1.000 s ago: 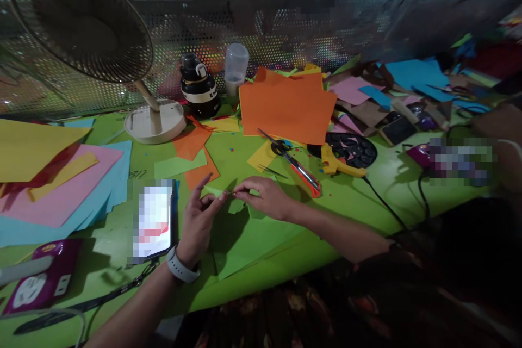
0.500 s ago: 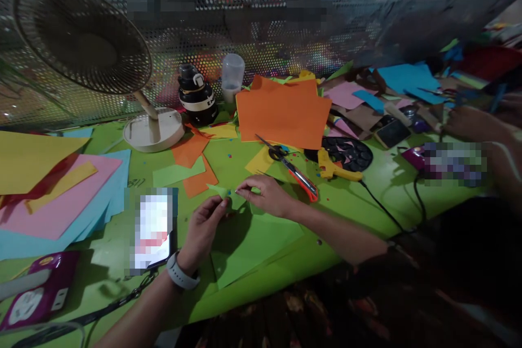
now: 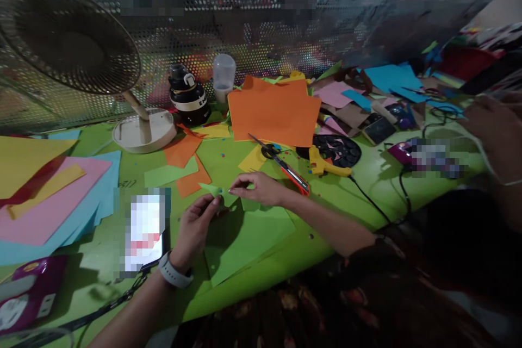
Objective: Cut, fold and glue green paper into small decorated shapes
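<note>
A small green paper piece [image 3: 215, 191] is pinched at its near edge by the curled fingers of the left hand [image 3: 194, 228]. Its other end is gripped by the closed fingertips of the right hand [image 3: 258, 188]. It is held just above a green sheet [image 3: 248, 236].

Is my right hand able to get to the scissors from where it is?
Probably yes: the scissors lie uncovered just beyond the right hand, with nothing between. That hand pinches a green scrap with the left hand, so it would need to let go.
</note>
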Available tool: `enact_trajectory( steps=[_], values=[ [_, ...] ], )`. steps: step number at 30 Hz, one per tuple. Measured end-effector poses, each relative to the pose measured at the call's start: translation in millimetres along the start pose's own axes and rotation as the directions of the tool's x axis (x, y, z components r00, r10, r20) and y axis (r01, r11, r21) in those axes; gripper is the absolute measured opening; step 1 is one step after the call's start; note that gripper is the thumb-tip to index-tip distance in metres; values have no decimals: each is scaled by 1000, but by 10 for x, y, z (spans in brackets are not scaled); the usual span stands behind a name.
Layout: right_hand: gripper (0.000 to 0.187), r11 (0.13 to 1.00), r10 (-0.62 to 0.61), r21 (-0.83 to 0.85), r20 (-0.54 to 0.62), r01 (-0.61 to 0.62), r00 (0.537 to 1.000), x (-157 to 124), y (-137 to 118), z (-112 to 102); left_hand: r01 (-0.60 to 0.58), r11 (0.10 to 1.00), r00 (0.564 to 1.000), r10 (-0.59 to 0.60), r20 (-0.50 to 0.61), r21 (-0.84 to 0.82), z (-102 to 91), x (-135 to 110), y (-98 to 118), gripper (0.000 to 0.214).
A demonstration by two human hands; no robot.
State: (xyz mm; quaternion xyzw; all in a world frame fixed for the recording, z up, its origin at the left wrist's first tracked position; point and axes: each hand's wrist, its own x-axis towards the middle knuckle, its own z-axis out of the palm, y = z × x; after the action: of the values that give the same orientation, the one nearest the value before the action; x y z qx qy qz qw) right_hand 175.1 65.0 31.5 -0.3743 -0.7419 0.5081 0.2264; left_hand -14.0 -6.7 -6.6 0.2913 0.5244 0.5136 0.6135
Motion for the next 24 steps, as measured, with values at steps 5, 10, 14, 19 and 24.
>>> enact_trajectory(
  steps=[5,10,14,19,24],
  values=[
    [16,999,-16,-34,-40,15,999,-32,-19,-10,-69,990,998,68,-7,-125,34,-28,64,26],
    [17,997,-59,-51,-16,59,998,-65,4,64,-81,997,996,82,-38,17,2,-7,38,24],
    [17,998,-58,-33,7,58,998,-71,-6,112,-156,984,986,160,-43,80,-34,-10,10,21],
    [19,997,-72,-12,13,72,997,-60,-17,106,-171,980,985,173,-11,102,-61,-23,17,18],
    [23,994,-112,-2,-43,113,993,-21,24,16,-87,995,995,83,62,55,-88,-7,34,23]
  ],
)
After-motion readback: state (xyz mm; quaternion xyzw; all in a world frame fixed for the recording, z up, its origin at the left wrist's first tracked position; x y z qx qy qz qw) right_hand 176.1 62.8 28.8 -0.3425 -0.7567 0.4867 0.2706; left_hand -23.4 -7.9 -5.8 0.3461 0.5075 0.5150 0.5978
